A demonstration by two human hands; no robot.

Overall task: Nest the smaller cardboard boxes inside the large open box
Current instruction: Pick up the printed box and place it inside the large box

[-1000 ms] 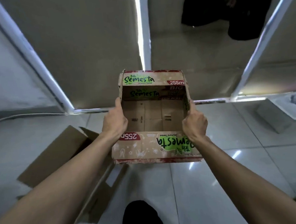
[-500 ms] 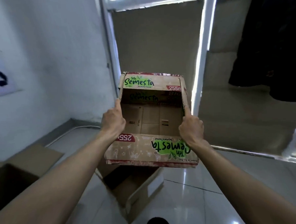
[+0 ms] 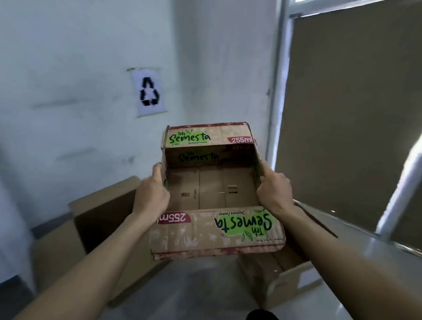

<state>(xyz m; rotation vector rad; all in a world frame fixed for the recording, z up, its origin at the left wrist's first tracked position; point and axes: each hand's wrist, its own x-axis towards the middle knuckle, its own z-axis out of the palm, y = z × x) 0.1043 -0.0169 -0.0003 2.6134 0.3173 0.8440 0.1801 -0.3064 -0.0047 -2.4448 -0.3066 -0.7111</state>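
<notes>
I hold an open, empty printed tea box (image 3: 216,235) in the air in front of me, its opening facing up. My left hand (image 3: 150,194) grips its left wall and my right hand (image 3: 275,188) grips its right wall. Below and to the left stands a large plain cardboard box (image 3: 98,214) with raised flaps, its inside dark. Another plain open box (image 3: 291,275) lies on the floor under the held box, to the right, partly hidden by it.
A white wall (image 3: 78,69) with a recycling sign (image 3: 149,92) is straight ahead. A window frame (image 3: 278,83) with a brown blind (image 3: 348,103) fills the right side. Grey glossy floor tiles (image 3: 200,295) lie below.
The view has swung left from the window to the wall corner. The large plain box has come into view at the left. Both hands keep the same hold on the printed box.
</notes>
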